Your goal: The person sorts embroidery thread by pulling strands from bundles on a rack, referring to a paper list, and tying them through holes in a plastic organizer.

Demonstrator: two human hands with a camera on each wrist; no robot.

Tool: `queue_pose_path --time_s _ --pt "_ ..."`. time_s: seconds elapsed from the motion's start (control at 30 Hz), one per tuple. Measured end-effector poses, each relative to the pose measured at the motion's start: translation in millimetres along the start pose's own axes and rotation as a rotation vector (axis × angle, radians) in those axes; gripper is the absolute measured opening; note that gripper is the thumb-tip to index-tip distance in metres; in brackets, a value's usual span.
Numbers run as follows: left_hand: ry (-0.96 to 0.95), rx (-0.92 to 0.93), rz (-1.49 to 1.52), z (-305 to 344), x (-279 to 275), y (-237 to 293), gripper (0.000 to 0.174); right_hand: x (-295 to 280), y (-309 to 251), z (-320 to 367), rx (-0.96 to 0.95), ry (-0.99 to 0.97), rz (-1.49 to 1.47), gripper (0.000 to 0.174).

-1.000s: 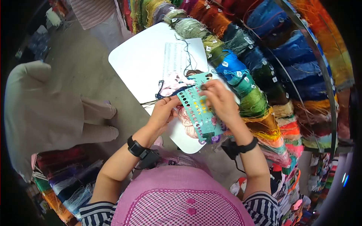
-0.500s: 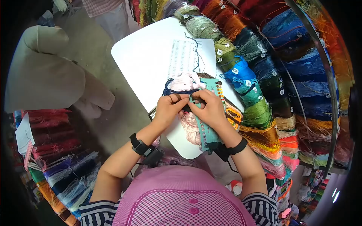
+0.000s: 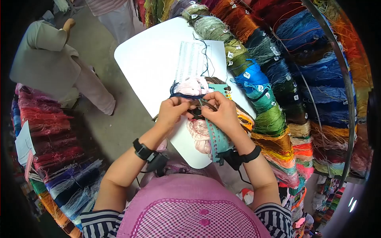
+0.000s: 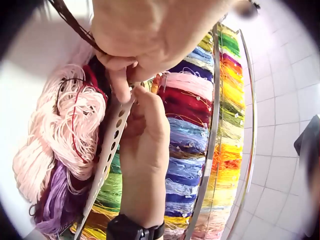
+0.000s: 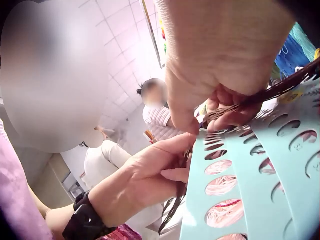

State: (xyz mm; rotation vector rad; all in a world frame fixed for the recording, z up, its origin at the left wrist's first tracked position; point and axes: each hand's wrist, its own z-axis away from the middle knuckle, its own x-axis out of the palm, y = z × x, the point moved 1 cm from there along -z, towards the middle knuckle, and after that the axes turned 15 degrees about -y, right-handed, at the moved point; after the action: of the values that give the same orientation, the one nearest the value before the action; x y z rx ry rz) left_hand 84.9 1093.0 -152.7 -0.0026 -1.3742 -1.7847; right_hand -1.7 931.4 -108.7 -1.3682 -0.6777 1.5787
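Since the earlier frames, the right hand [image 3: 223, 113] has come in from over the punched card to meet the left hand [image 3: 172, 113] at its edge, and the person in pale clothing [image 3: 51, 63] has shifted stance. Banks of coloured thread [image 3: 321, 79] curve along the right of a white table [image 3: 147, 51]. A printed sheet [image 3: 216, 55] lies on the table, a dark blue strand across it. Nearer the hands are a pale pink skein [image 3: 201, 137] and, beside it, a purple skein [image 4: 62, 197]. The teal punched card [image 5: 192, 215] stands tilted beside the pink skein, both hands at its edge. The right fingers are curled round brown thread [image 5: 287, 90]; the left fingers seem to pinch the same thread at the card's edge, though the fingertips are partly hidden.
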Motion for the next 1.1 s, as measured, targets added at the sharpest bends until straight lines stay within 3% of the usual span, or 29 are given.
queue_pose_path --time_s 0.37,0.53,0.77,1.1 --pt "-0.03 -0.015 0.097 8 -16 0 0.016 1 2 -3 0.035 -0.026 -0.001 0.029" --pt "-0.034 0.065 0.232 4 -1 2 0.02 2 2 -2 0.017 -0.005 0.059 0.025" --pt "-0.029 -0.01 0.12 2 3 0 0.021 -1 -4 1 -0.002 -0.003 0.034 0.028" --pt "-0.016 -0.063 0.191 6 2 3 0.007 1 -2 -1 0.012 0.002 -0.001 0.027"
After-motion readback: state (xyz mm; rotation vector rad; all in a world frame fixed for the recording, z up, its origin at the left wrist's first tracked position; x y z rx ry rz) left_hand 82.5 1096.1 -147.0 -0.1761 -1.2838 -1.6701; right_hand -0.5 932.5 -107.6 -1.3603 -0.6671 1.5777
